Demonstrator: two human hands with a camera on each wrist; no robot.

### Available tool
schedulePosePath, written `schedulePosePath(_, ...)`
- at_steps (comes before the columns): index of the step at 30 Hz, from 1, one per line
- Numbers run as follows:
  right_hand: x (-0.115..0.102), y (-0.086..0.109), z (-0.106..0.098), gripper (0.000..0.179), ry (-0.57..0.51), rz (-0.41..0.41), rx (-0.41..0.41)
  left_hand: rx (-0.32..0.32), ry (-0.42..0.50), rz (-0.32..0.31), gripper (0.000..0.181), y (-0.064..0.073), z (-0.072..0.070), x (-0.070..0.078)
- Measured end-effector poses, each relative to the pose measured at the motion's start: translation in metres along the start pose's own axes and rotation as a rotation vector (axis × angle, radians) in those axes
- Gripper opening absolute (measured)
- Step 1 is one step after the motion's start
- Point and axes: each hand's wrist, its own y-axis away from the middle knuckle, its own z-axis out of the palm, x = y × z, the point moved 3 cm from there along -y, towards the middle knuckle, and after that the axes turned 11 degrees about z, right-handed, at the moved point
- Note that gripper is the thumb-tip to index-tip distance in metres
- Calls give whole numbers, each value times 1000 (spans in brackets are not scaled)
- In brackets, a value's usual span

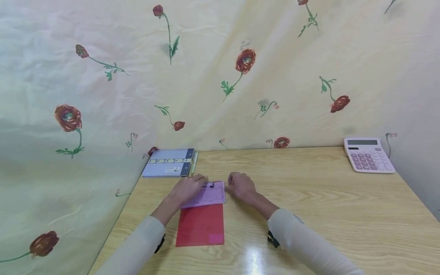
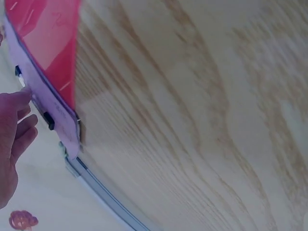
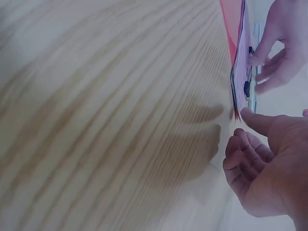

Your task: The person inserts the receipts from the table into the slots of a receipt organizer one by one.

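A red clipboard lies on the table, and a small purple printed pad covers its upper part. The clip, wire with black ends, sits over the pad's far edge. My left hand is at that edge; in the left wrist view its thumb presses on the clip, the other fingers curled beyond it. At the right far corner, my right hand has its thumb touching the pad's edge. Its other fingers are loosely bent below, gripping nothing. The left palm hides part of the pad.
A blue-grey notebook lies at the back left, with a pen along its right side. A white and pink calculator lies at the back right. Flowered cloth hangs behind the wooden table.
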Motion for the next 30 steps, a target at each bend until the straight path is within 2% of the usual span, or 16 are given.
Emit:
schedulePosePath(4,4,2,-5,21,-22,-73,16,21,134,-111,43,8,-4,-6)
schedulePosePath(8,10,4,-10,25,-29,-116,13,20,243,-176,52,20,-5,-10)
schedulePosePath(14,24,8,-18,43,-24,-145,-8,33,306,-189,71,39,-4,-8)
schedulePosePath(18,30,13,-21,59,-7,-205,-25,18,351,-203,90,50,-3,-3)
schedulePosePath(23,30,21,-14,86,-18,-276,-122,11,450,-244,108,65,-1,5)
schedulePosePath(26,26,26,-7,97,26,-344,-163,15,485,-259,117,74,2,10)
schedulePosePath(30,18,35,1,105,132,-446,-175,35,505,-276,123,84,6,17)
